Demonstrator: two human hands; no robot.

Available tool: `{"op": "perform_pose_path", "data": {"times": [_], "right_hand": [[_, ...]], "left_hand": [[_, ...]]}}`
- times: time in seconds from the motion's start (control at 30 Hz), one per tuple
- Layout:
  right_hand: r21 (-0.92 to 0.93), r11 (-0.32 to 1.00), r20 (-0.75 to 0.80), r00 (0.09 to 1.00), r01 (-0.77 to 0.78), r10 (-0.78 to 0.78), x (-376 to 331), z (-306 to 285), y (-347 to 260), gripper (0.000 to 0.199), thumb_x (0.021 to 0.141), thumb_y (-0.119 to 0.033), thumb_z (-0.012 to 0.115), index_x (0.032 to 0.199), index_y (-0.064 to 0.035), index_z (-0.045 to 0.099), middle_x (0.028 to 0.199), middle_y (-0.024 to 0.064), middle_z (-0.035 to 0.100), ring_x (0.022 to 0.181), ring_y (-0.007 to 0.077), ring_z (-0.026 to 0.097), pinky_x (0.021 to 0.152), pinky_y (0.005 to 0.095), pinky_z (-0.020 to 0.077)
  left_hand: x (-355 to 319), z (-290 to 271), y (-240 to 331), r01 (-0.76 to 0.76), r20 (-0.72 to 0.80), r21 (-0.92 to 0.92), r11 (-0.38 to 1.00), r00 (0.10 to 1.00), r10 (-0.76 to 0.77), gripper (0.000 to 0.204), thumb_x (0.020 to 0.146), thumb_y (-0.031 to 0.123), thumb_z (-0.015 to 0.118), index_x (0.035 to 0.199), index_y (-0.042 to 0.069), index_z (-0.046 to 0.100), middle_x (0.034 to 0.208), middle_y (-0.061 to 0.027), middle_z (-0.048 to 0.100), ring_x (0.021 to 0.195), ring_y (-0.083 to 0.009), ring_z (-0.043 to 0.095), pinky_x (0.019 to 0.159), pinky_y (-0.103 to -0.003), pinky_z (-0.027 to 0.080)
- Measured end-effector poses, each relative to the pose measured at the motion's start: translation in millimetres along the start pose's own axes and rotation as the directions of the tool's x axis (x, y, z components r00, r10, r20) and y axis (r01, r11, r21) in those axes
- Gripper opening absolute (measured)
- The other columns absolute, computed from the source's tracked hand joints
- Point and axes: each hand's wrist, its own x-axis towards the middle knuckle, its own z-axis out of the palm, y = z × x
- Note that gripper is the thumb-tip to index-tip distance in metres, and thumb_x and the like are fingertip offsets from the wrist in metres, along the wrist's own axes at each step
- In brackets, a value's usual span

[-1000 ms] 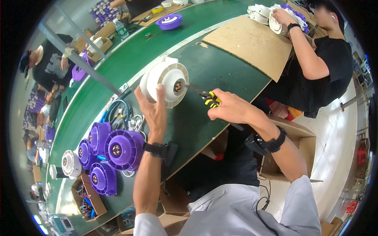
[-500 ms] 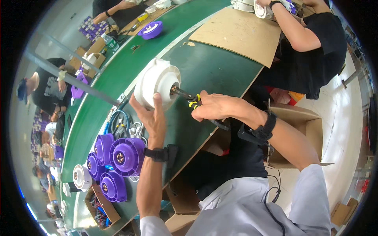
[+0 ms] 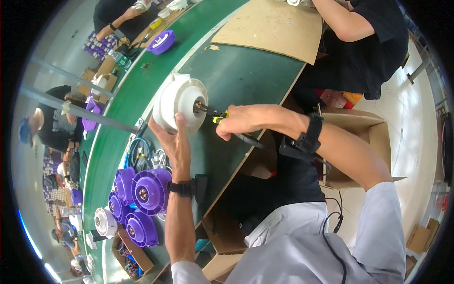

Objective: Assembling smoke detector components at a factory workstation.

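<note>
A white round plastic housing (image 3: 182,102) stands on the green bench, its stepped face turned toward my right hand. My left hand (image 3: 174,142) grips it from the near side, thumb on its front and the other fingers mostly hidden behind. In my right hand (image 3: 241,122) are pliers (image 3: 218,116) with black and yellow handles, their jaws at the metal shaft in the hub's middle. Whether the jaws are closed on the shaft is too small to tell. Beside my left forearm sit several purple housings (image 3: 150,190) with metal centres.
Another white housing (image 3: 105,222) and a small box of tools (image 3: 131,255) lie at the near left. Coiled cables (image 3: 141,150) rest behind the purple parts. A cardboard sheet (image 3: 269,31) covers the far bench; a green conveyor belt (image 3: 124,102) runs along the left. Co-workers sit nearby.
The whole view has shifted a little. My left hand still holds the white housing, and the pliers in my right hand stay at its centre, with the right wrist turned slightly.
</note>
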Motion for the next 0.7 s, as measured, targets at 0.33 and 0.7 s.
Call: {"op": "perform_pose_path", "data": {"times": [0.33, 0.7], "right_hand": [[-0.047, 0.998, -0.036, 0.998, 0.051, -0.053, -16, -1, -11, 0.04, 0.067, -0.036, 0.057, 0.072, 0.0043, 0.061, 0.071, 0.0176, 0.058, 0.068, 0.03, 0.054, 0.063, 0.0419, 0.042], [-0.414, 0.908, -0.481, 0.862, -0.064, -0.159, -4, 26, 1, 0.04, 0.063, -0.018, 0.059, 0.09, 0.0104, 0.059, 0.083, 0.0284, 0.064, 0.081, 0.0405, 0.064, 0.073, 0.0483, 0.047]], "left_hand": [[-6, -3, -2, -0.109, 0.019, 0.112, 0.988, 0.994, 0.108, 0.069, 0.093, 0.044, 0.063, 0.135, -0.001, 0.032, 0.128, -0.0194, 0.044, 0.119, -0.026, 0.046, 0.099, -0.039, 0.041], [3, 2, 17, -0.094, 0.007, 0.128, 0.987, 0.996, 0.094, 0.072, 0.09, 0.05, 0.065, 0.131, -0.005, 0.041, 0.12, -0.0224, 0.053, 0.111, -0.0281, 0.054, 0.095, -0.041, 0.044]]}}
